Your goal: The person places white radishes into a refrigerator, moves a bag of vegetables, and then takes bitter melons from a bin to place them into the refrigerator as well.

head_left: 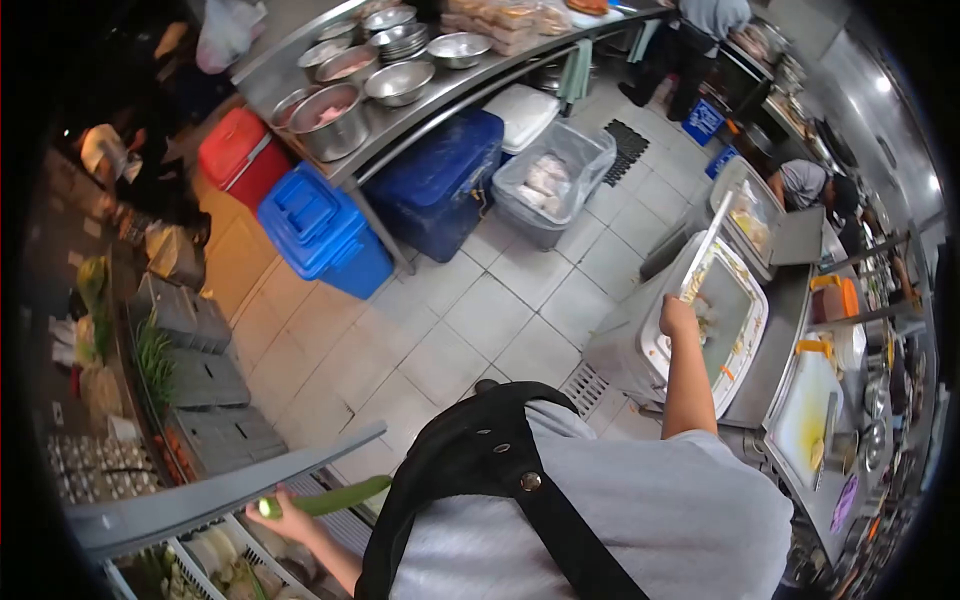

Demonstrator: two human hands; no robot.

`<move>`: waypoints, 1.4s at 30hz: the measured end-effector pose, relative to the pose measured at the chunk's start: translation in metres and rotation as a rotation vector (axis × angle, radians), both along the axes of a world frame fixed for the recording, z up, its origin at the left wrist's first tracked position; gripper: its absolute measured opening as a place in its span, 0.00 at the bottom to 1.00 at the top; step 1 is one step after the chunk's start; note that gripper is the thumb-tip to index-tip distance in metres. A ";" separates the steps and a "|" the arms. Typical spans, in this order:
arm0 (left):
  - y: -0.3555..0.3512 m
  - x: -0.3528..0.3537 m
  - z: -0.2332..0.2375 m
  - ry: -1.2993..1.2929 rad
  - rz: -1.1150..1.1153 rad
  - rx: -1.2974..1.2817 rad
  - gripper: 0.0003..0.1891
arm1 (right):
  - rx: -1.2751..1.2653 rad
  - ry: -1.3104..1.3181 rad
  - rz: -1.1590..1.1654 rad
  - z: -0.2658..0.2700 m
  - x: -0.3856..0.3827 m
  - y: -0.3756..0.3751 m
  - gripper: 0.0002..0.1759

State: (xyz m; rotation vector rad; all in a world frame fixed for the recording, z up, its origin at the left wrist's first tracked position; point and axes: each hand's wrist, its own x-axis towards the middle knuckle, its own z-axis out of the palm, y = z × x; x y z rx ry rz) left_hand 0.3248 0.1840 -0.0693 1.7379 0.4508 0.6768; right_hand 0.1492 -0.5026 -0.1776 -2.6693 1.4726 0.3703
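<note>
My left hand (280, 518) is closed round a long green cucumber (345, 497) with a pale cut end. It is beside a long grey panel (230, 490), above white baskets (215, 550) of vegetables. My right hand (680, 316) is stretched forward, its fingers wrapped round the edge of a white lid (708, 245) that stands tilted up, seen almost edge-on. Beneath it is a large white bin (625, 350) with food scraps along its rim; its contents are partly hidden by my forearm.
A blue lidded bin (325, 235), a red cooler (243, 155) and a grey tub (560, 185) with pale contents stand ahead by a steel counter (440, 90) of bowls. Other people are at the left, far back and right. A floor drain (583, 388) lies near the white bin.
</note>
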 end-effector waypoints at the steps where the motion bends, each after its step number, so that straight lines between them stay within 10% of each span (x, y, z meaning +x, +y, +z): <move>1: 0.006 0.000 -0.005 0.001 -0.006 -0.002 0.23 | 0.038 -0.006 0.088 -0.019 -0.004 -0.012 0.17; 5: 0.001 0.017 -0.006 0.015 0.004 0.007 0.26 | 0.502 0.598 0.258 -0.066 -0.025 -0.036 0.12; 7: -0.004 0.020 -0.002 0.042 0.032 0.033 0.30 | 0.106 0.442 0.021 -0.087 -0.074 -0.045 0.10; 9: -0.012 0.026 0.010 0.181 0.057 -0.004 0.34 | -0.026 0.259 -0.244 0.008 -0.062 -0.019 0.17; 10: 0.020 0.030 -0.040 0.130 0.108 0.231 0.36 | -0.478 0.215 0.010 -0.034 -0.102 -0.055 0.28; 12: -0.015 0.022 0.020 0.272 0.094 0.244 0.36 | -0.658 0.227 -0.038 0.008 -0.089 -0.088 0.35; 14: -0.010 0.023 0.026 0.142 -0.001 0.421 0.31 | -0.937 -0.377 -0.036 0.096 -0.028 -0.035 0.24; 16: -0.009 0.024 0.036 0.244 -0.085 0.167 0.34 | -1.086 -1.077 0.454 0.232 0.063 0.103 0.18; 20: 0.017 0.050 0.029 0.254 -0.264 0.238 0.32 | -0.397 -1.604 0.670 0.224 0.172 0.165 0.20; 22: 0.016 0.062 0.042 0.409 -0.351 0.299 0.32 | -0.095 -1.549 1.195 0.228 0.212 0.282 0.12; 26: 0.020 0.041 0.074 0.274 -0.552 0.568 0.27 | 1.185 -0.671 1.409 0.227 0.232 0.498 0.17; 28: 0.033 0.037 0.073 0.102 -0.524 0.701 0.24 | 0.914 -0.616 1.715 0.195 0.264 0.545 0.24; 31: 0.062 0.042 0.075 0.024 -0.487 0.785 0.20 | 1.965 0.232 0.809 0.173 0.291 0.600 0.43; 34: 0.082 0.063 0.076 0.047 -0.404 0.884 0.18 | 2.466 0.535 0.574 0.159 0.313 0.637 0.50; 42: 0.094 0.063 0.061 0.027 -0.379 1.159 0.13 | 2.124 0.741 1.034 0.151 0.337 0.721 0.36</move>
